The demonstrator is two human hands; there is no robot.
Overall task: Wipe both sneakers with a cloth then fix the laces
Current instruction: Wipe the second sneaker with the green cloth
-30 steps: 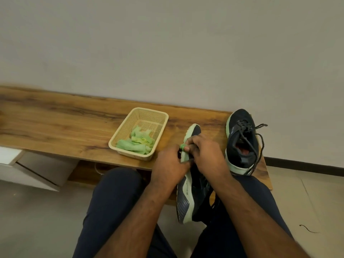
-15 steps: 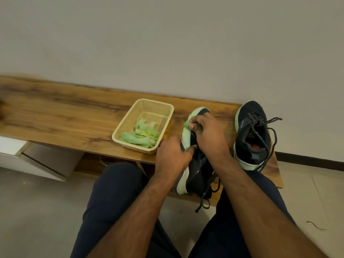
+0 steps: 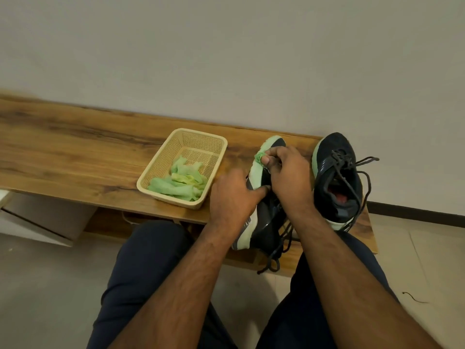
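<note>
A black sneaker with a pale green sole (image 3: 261, 217) lies on its side at the front edge of the wooden bench (image 3: 75, 157), its loose laces hanging off the edge. My left hand (image 3: 234, 197) grips its sole side near the middle. My right hand (image 3: 286, 177) pinches a small green cloth (image 3: 260, 156) and presses it against the sole near the toe. The second black sneaker (image 3: 336, 177) stands upright to the right, untied, its laces spread loose.
A beige plastic basket (image 3: 161, 170) holding several green cloths sits on the bench left of my hands. A grey wall runs behind the bench. My knees in dark trousers are below, over a tiled floor. A white drawer unit (image 3: 37, 222) sits under the bench at left.
The held sneaker has moved up from over my lap onto the bench edge. My right hand with the cloth has slid along the sole toward the toe.
</note>
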